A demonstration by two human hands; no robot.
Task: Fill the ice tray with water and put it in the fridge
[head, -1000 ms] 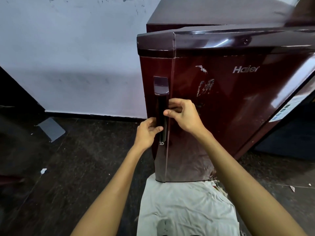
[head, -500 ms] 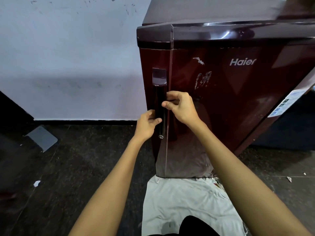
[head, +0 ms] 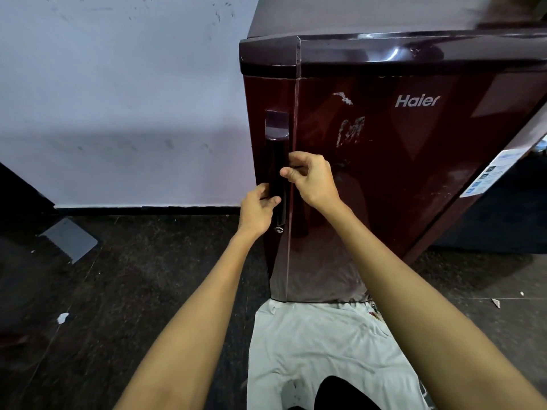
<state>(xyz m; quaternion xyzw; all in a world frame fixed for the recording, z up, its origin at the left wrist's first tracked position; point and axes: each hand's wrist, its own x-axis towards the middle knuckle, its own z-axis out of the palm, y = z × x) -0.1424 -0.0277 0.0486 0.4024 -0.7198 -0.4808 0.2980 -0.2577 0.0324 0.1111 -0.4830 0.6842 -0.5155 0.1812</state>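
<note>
Both hands on the handle of the fridge: left hand low on it, fingers hooked behind and thumb across the front; right hand higher, just right of it, fingers curled toward its edge and thumb tip on its face, whether truly gripping or only resting hard to tell. Door seemingly shut or nearly so, no gap and no interior on show. Ice tray nowhere in sight, so no telling whether filled, set down outside the frame, or already inside.

Left of the fridge, a pale scuffed wall above a dark floor, with a grey tile piece lying flat well left of the handle and a white scrap nearer. Below the fridge front, a white cloth spread on the floor, its far edge touching or tucked under the base. Right of the handle, scratched patches and the Haier badge on the door; a label strip at the far right edge.

Judged from this alone: either about to pull the door open with filling and stowing left to do, or just closed after stowing; impossible to settle which
</note>
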